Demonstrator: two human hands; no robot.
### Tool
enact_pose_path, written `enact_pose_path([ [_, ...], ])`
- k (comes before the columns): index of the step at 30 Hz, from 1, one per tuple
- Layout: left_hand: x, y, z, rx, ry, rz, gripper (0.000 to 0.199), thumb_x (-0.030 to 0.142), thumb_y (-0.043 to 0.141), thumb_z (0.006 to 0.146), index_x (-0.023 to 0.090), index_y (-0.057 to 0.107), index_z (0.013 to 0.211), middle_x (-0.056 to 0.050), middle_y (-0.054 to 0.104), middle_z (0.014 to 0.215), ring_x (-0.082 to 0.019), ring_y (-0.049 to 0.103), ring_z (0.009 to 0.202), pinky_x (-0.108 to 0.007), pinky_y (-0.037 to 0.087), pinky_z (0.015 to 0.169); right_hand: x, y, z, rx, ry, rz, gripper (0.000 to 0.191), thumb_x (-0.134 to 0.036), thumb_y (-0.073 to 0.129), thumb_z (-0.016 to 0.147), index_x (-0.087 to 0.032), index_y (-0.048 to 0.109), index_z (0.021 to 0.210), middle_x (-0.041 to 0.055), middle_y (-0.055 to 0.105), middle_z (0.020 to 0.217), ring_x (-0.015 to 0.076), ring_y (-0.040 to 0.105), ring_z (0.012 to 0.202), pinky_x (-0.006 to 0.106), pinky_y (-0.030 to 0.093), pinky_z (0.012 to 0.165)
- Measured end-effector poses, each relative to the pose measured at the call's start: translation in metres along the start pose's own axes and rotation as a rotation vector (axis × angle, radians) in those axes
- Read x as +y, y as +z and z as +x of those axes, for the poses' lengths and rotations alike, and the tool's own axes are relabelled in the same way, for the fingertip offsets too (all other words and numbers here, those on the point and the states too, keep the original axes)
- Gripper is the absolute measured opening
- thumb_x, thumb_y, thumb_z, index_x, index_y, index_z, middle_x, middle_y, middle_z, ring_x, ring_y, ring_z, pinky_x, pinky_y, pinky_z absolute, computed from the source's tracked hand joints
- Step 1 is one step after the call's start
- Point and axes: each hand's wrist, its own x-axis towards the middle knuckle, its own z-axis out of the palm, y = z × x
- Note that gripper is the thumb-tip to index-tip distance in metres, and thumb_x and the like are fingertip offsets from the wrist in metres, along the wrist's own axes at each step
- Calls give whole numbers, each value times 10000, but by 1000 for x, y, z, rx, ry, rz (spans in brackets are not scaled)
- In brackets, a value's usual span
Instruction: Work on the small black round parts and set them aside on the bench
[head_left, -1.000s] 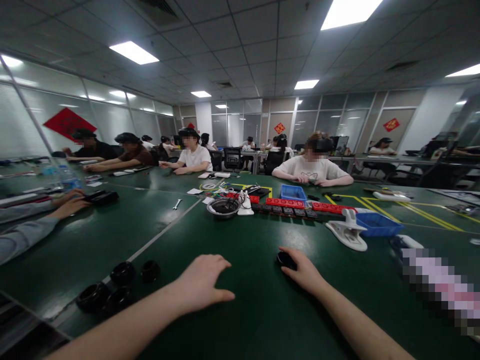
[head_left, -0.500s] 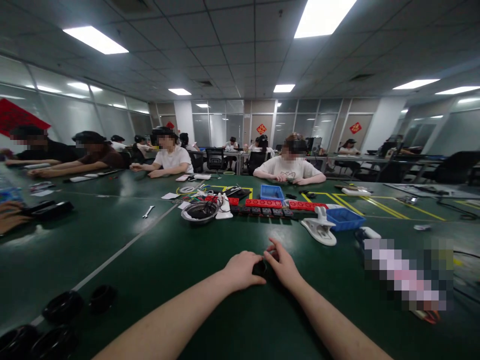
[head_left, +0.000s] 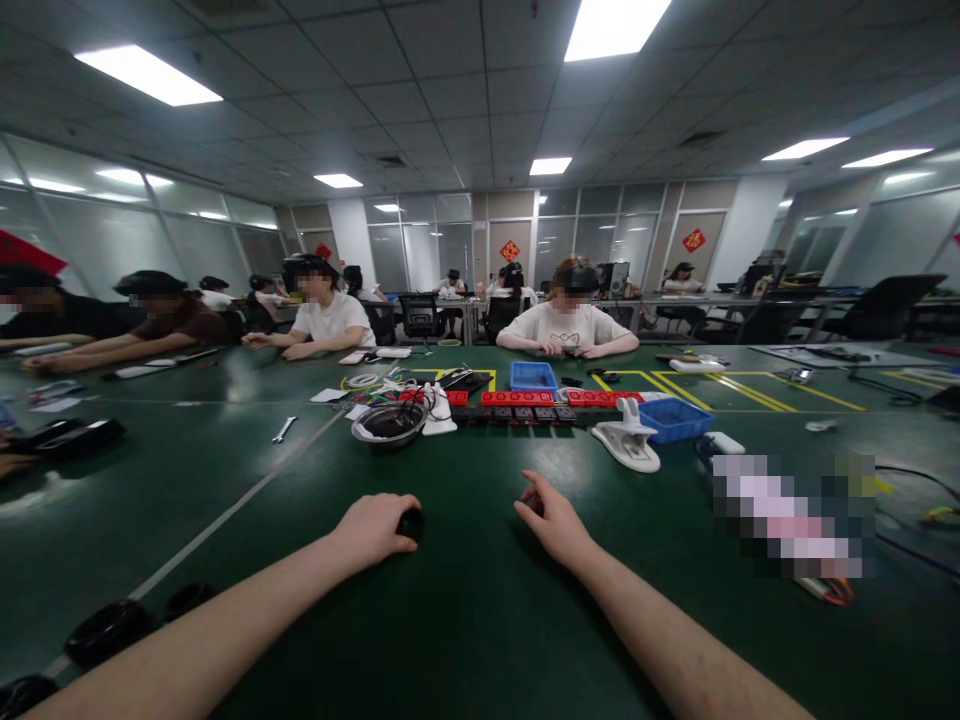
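My left hand (head_left: 379,530) is wrapped round a small black round object (head_left: 410,523) low over the green table (head_left: 465,620). To its right, apart from it, is my right hand (head_left: 551,515), with its index finger stretched forward and the other fingers curled. Something dark shows between the right thumb and fingers, too small to make out. Several black rings (head_left: 109,632) lie at the lower left, partly behind my left forearm.
Ahead lie a metal bowl (head_left: 388,425), red socket strips (head_left: 517,398), a white clamp stand (head_left: 630,440) and blue trays (head_left: 675,418). A wrench (head_left: 284,430) lies at left. A blurred pink bundle (head_left: 787,515) is at right. People sit across and at the left.
My hands, close together before, are now apart. The left has moved left with the black object; the right has stayed near its place. The view has shifted slightly.
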Motion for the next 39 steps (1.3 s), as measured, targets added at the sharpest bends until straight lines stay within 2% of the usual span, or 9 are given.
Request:
enact_pose_path([
  [4, -43, -9, -28, -21, -135, 99, 429, 400, 608, 587, 251, 552, 986, -48, 594, 950, -235, 544, 878, -321, 408, 749, -2, -1, -2, -15, -7, -27, 423, -251, 495, 733, -186, 412, 1142, 20, 544, 833, 139, 516, 713, 283, 422, 680],
  [7, -67, -20, -48, -22, -107, 177, 374, 366, 636, 532, 236, 589, 879, -43, 584, 919, -248, 529, 885, -311, 403, 733, 0, 0, -2, -24, -12, -46, 401, -235, 490, 731, -176, 433, 1124, 28, 552, 832, 146, 523, 722, 283, 424, 683],
  [12, -96, -44, -78, 72, -105, -20, 390, 393, 557, 613, 245, 492, 967, 16, 555, 980, -187, 515, 891, -239, 385, 749, 2, 2, -2, -20, -28, -107, 355, -231, 480, 729, -159, 477, 1077, 39, 564, 844, 158, 531, 771, 289, 419, 717],
  [14, -107, -51, -89, 87, -142, -67, 381, 425, 512, 638, 228, 459, 960, 36, 571, 911, -172, 518, 843, -215, 386, 713, 1, 1, -2, -23, -43, -129, 302, -233, 480, 729, -158, 518, 1019, 43, 569, 858, 161, 531, 789, 292, 414, 739],
  [16, -119, -54, -99, 133, -181, -117, 382, 434, 442, 671, 207, 419, 978, 47, 575, 852, -152, 520, 788, -195, 384, 683, -2, 0, -3, -29, -58, -145, 252, -236, 476, 731, -158, 547, 960, 45, 574, 865, 159, 532, 792, 289, 412, 748],
  [19, -138, -51, -112, 216, -185, -176, 516, 431, 429, 661, 204, 315, 1110, 41, 550, 974, -154, 491, 886, -192, 367, 758, -5, -2, -3, -43, -72, -172, 211, -244, 466, 738, -163, 568, 903, 47, 575, 869, 159, 533, 784, 283, 413, 740],
  [22, -153, -45, -125, 232, -156, -106, 465, 447, 433, 659, 218, 408, 1063, 54, 534, 1041, -181, 444, 981, -223, 313, 856, -6, -3, -3, -40, -75, -213, 196, -254, 455, 743, -169, 582, 865, 51, 564, 881, 162, 530, 776, 282, 409, 729],
  [30, -151, -53, -144, 132, -329, -119, 495, 445, 500, 670, 169, 497, 1081, -17, 537, 1097, -223, 469, 1007, -277, 325, 869, -4, -3, -2, -42, -71, -253, 208, -270, 443, 748, -161, 580, 862, 56, 551, 881, 164, 525, 787, 276, 399, 738],
  [39, -147, -44, -142, 126, -242, -154, 449, 330, 540, 637, 195, 526, 1065, -15, 539, 1114, -232, 463, 1040, -310, 317, 908, -6, -4, -2, -62, -63, -241, 214, -279, 448, 746, -165, 580, 870, 60, 563, 896, 172, 531, 800, 285, 398, 756],
])
